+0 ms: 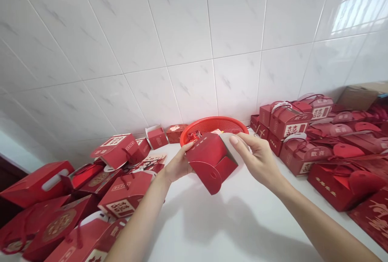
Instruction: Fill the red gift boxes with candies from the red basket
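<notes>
With our left hand (178, 163) gripping the red box (209, 159) at centre frame and our right hand (255, 155) pinching its pale flap (228, 144), uneven pressure might crease the card.

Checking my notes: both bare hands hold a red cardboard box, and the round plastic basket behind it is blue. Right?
No: the head view shows the round plastic basket is red, not blue; the left hand and right hand hold the red cardboard box.

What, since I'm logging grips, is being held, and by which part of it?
A red box: the left hand grips the side near its lettering; the right hand pinches a pale-faced flap at the open end.
</notes>
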Motion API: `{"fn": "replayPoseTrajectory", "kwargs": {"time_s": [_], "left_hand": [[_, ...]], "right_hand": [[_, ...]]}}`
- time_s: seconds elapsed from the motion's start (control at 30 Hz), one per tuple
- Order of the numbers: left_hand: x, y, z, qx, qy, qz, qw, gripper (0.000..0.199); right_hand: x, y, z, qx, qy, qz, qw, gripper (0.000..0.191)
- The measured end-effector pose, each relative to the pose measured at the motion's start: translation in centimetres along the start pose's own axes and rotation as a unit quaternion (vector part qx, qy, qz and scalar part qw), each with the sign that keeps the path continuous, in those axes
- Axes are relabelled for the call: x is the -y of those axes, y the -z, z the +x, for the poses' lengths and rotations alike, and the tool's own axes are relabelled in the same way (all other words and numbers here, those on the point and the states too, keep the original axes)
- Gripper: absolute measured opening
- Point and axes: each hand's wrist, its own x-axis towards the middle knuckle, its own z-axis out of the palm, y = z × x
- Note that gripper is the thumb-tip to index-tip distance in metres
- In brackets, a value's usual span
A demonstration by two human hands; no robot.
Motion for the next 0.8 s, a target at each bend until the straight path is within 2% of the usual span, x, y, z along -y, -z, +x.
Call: {"fn": "replayPoseTrajectory", "kwargs": {"time_s": [0.1,0.2,0.23,0.27,0.33,0.43,0.5,0.6,0.67,0.77,0.8], "left_hand": [[0.1,-0.5,0.1,-0.058,-0.053,0.108,0.991,0.048],[-0.2,-1.9,-0.6,-0.157,-0.195,0.192,0.949,0.043],[-0.3,-2.5,-1.1,-0.171,-0.243,0.219,0.929,0.037],[-0.5,-3.2,-1.5,-0.165,-0.281,0.255,0.911,0.031],[-0.6,-4.5,-2.4,-0.107,-0.309,0.348,0.879,0.023],[-0.3,-5.8,-3.1,-0.017,-0.257,0.482,0.838,0.029],[0.1,-6.1,-2.9,-0.005,-0.209,0.529,0.822,0.036],[0.7,-5.7,-2.4,-0.023,-0.173,0.545,0.820,0.046],[0.7,-5.2,-2.2,-0.021,-0.160,0.549,0.820,0.045],[0.5,-4.5,-2.3,0.028,-0.128,0.566,0.814,0.021],[0.4,-4.3,-2.4,0.053,-0.113,0.571,0.812,0.027]], "right_hand": [[-0.2,0.5,0.2,0.022,-0.027,-0.032,0.999,0.046],[-0.3,0.8,0.3,0.063,-0.050,-0.089,0.993,0.047],[-0.4,0.8,0.3,0.083,-0.058,-0.106,0.989,0.047],[-0.6,0.7,0.3,0.104,-0.063,-0.119,0.985,0.047],[-1.0,0.4,0.3,0.142,-0.070,-0.138,0.978,0.046],[-1.9,-0.1,0.1,0.186,-0.081,-0.155,0.967,0.044],[-2.5,-0.4,0.0,0.210,-0.090,-0.164,0.960,0.044],[-3.5,-0.5,-0.1,0.226,-0.103,-0.166,0.954,0.044],[-4.1,-0.6,-0.1,0.233,-0.111,-0.163,0.952,0.044],[-5.1,-0.7,0.1,0.246,-0.116,-0.154,0.950,0.045],[-5.4,-0.7,0.2,0.249,-0.115,-0.148,0.950,0.045]]}}
